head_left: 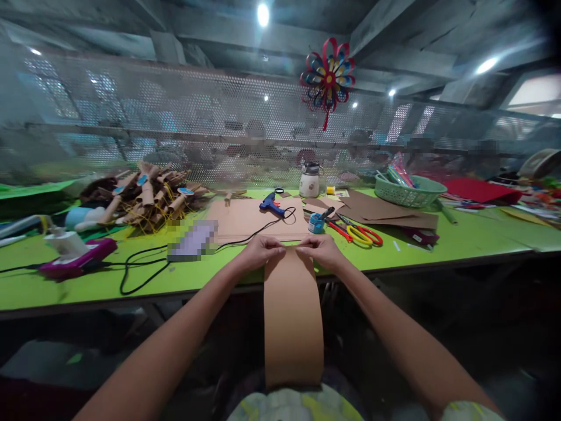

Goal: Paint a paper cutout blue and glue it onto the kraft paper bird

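Observation:
A long strip of brown kraft paper (293, 316) hangs from the table's front edge down toward my lap. My left hand (262, 252) pinches its top edge on the left side. At the same edge, a little to the right, my right hand (323, 251) pinches the paper between thumb and fingers. Just beyond my hands lie brown paper sheets (236, 219) with a blue glue gun (272, 204) on them. A small blue jar (316, 223) stands past my right hand, beside scissors with red and yellow handles (359, 235).
On the green table (464, 237), a pile of rolled brown paper pieces (149, 196) lies left, near a purple power strip (79, 260) and black cable. A white bottle (309, 181) stands at the back. At right are a green basket (409, 192) and dark brown sheets (381, 209).

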### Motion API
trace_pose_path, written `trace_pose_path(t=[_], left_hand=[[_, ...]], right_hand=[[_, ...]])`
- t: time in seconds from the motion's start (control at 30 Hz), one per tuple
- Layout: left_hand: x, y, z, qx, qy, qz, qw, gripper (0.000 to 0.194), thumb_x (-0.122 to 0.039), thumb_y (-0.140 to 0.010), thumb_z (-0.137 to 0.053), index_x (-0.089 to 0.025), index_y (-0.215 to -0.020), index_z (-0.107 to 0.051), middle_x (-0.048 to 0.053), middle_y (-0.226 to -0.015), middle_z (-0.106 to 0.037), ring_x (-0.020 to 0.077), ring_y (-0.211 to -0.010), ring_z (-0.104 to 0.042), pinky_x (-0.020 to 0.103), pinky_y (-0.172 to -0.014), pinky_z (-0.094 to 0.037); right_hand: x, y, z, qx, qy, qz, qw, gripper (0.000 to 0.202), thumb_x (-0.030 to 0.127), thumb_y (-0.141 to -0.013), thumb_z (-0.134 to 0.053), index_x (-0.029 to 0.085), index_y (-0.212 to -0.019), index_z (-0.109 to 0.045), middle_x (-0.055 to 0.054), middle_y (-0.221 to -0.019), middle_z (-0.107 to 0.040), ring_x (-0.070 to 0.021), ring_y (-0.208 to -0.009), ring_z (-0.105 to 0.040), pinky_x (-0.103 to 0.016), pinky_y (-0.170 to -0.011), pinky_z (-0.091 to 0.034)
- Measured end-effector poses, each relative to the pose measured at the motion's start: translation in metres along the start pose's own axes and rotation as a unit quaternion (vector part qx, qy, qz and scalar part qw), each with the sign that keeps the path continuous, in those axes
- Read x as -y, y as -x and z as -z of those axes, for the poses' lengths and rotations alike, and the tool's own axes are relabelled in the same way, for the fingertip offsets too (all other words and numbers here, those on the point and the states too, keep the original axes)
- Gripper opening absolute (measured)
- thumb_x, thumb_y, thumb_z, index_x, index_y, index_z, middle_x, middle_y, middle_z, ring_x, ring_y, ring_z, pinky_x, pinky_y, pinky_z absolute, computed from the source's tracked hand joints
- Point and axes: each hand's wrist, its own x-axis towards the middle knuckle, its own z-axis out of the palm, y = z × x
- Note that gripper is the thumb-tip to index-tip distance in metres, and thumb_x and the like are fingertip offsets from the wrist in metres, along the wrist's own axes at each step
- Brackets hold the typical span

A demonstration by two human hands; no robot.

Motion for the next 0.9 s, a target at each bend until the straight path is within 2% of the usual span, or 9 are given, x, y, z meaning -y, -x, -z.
trace_pose_path(t=[0.13,0.27,0.4,0.5,0.67,0.9], left_hand=[[0.01,-0.01,0.006,0.011,-0.073,-0.001,0.997,0.023,-0.033,-0.07,-0.065,-0.012,-0.065,-0.074,0.002,-0.055,-0.06,0.0143,-0.054,-0.05,0.024,-0.053,-0.035],[0.015,-0.018,0.011,0.025,-0.133,-0.011,0.991,0.021,-0.029,-0.069,-0.065,-0.014,-0.057,-0.073,0.002,-0.051,-0.058,0.0146,-0.054,-0.049,0.025,-0.053,-0.033],[0.019,-0.023,0.012,0.028,-0.168,-0.019,0.985,0.019,-0.03,-0.07,-0.066,-0.015,-0.072,-0.078,0.004,-0.061,-0.065,0.0166,-0.06,-0.054,0.025,-0.057,-0.036],[0.023,-0.025,0.012,0.029,-0.183,-0.021,0.983,0.021,-0.03,-0.072,-0.066,-0.014,-0.073,-0.078,0.005,-0.064,-0.067,0.0171,-0.061,-0.055,0.025,-0.058,-0.037],[0.027,-0.027,0.009,0.021,-0.209,-0.02,0.977,0.022,-0.031,-0.075,-0.063,-0.014,-0.073,-0.076,0.006,-0.067,-0.067,0.0168,-0.062,-0.057,0.025,-0.057,-0.037],[0.025,-0.025,0.005,0.009,-0.253,-0.046,0.966,0.019,-0.029,-0.077,-0.061,-0.017,-0.076,-0.075,0.001,-0.069,-0.065,0.0155,-0.066,-0.057,0.024,-0.06,-0.038]], right_hand=[[-0.01,-0.014,0.0,0.034,0.054,0.02,0.998,0.007,0.02,-0.063,-0.07,0.014,-0.063,-0.072,-0.001,-0.062,-0.061,-0.0124,-0.057,-0.052,-0.024,-0.055,-0.04],[-0.012,-0.027,0.002,0.089,0.096,0.051,0.99,0.006,0.014,-0.063,-0.069,0.017,-0.063,-0.075,-0.001,-0.066,-0.061,-0.014,-0.066,-0.055,-0.025,-0.062,-0.041],[-0.014,-0.04,0.002,0.153,0.124,0.067,0.978,0.006,0.016,-0.064,-0.071,0.018,-0.065,-0.076,0.0,-0.063,-0.064,-0.0137,-0.062,-0.055,-0.025,-0.061,-0.04],[-0.017,-0.047,0.0,0.188,0.137,0.071,0.97,0.007,0.021,-0.067,-0.07,0.017,-0.068,-0.077,0.0,-0.061,-0.065,-0.0135,-0.059,-0.055,-0.024,-0.057,-0.039],[-0.02,-0.052,-0.002,0.214,0.155,0.072,0.962,0.014,0.024,-0.072,-0.067,0.014,-0.071,-0.076,-0.001,-0.061,-0.066,-0.0129,-0.057,-0.055,-0.023,-0.054,-0.038],[-0.02,-0.059,-0.007,0.24,0.176,0.083,0.951,0.01,0.018,-0.072,-0.069,0.013,-0.075,-0.076,-0.002,-0.066,-0.067,-0.0133,-0.063,-0.057,-0.022,-0.059,-0.04]])
